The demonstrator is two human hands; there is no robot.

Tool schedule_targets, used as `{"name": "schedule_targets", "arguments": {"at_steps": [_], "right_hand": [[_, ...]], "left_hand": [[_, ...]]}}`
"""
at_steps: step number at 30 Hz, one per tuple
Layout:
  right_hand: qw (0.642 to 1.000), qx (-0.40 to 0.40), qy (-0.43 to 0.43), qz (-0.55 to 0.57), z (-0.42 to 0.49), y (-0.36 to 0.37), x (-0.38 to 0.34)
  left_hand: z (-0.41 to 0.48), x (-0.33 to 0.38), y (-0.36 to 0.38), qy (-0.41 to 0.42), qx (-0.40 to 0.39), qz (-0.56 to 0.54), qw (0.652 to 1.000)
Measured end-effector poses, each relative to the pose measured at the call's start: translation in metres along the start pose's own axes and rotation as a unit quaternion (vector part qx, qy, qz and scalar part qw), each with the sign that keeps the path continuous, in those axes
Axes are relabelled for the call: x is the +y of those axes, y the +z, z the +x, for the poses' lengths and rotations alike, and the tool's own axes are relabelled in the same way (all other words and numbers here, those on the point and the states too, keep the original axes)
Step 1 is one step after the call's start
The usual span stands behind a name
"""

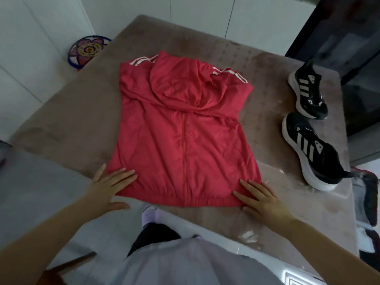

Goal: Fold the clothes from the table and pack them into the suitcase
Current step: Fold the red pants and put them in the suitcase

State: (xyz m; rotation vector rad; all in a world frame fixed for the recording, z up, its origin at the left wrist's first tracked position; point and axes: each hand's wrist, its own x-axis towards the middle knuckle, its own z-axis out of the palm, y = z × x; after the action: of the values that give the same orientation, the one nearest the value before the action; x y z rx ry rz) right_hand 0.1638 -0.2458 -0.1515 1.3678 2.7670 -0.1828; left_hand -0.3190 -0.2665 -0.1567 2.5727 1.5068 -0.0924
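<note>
A red hooded jacket [181,136] with white shoulder stripes lies flat on the beige table [67,120], sleeves tucked under and hood folded down over its back. My left hand [111,186] rests with straight fingers on the jacket's near left hem corner. On the near right hem corner my right hand [261,199] lies flat, fingers spread. At the right edge of the view a dark open bag [368,202] shows partly; whether it is the suitcase I cannot tell.
Two black sneakers with white stripes, one farther back [308,93] and one nearer [312,153], sit on the table's right side. A round patterned mat [87,50] lies on the floor beyond the table's far left corner. A dark cabinet [349,48] stands at the right.
</note>
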Motion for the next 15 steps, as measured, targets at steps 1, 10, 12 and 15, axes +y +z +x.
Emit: {"name": "schedule_targets", "arguments": {"at_steps": [1, 10, 12, 15], "right_hand": [[1.0, -0.003, -0.006, -0.002, 0.001, -0.004, 0.001], [0.99, -0.073, -0.12, -0.01, 0.015, -0.019, 0.024], [0.988, -0.071, -0.136, 0.006, 0.016, -0.021, 0.026], [0.99, -0.063, -0.114, 0.06, 0.014, -0.021, 0.025]], "left_hand": [[-0.002, 0.0, -0.001, 0.003, -0.01, 0.022, 1.0], [0.013, -0.015, -0.027, 0.062, 0.076, 0.042, 0.994], [0.011, -0.016, -0.034, 0.071, 0.081, 0.038, 0.993], [0.011, -0.018, -0.044, 0.038, 0.03, 0.002, 0.999]]}}
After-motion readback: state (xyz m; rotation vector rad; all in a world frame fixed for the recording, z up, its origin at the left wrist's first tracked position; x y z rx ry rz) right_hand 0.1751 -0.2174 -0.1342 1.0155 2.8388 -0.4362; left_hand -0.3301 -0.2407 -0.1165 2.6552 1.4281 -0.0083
